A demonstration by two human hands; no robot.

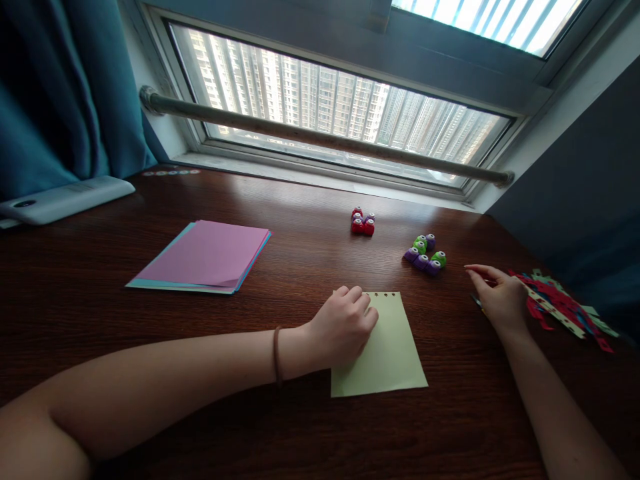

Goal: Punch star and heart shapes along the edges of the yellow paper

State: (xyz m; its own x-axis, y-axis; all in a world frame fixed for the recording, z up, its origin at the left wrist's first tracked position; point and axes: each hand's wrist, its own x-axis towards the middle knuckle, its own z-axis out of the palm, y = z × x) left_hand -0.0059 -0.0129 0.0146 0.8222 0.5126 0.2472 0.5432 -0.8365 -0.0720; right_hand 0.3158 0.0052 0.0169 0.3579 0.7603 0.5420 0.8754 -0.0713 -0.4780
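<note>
A pale green sheet of paper point(387, 353) lies on the table with a row of small punched holes along its far edge. My left hand point(345, 327) rests on the sheet's left part, its fingers curled closed; whatever may be under them is hidden. To the right, my right hand point(500, 300) is over the table with thumb and forefinger brought together in a pinch. Anything between those fingertips is too small to make out. Beside that hand lies a slim pointed object point(477, 303), partly covered. Just past it is a pile of cut paper strips point(560, 303), red, green and cream.
Small purple and green craft punches point(423, 257) stand beyond the sheet, with red and purple ones point(363, 223) farther back. A stack of coloured paper point(210, 253) lies left. A white device point(75, 199) sits near the curtain. A rail point(320, 139) crosses the window.
</note>
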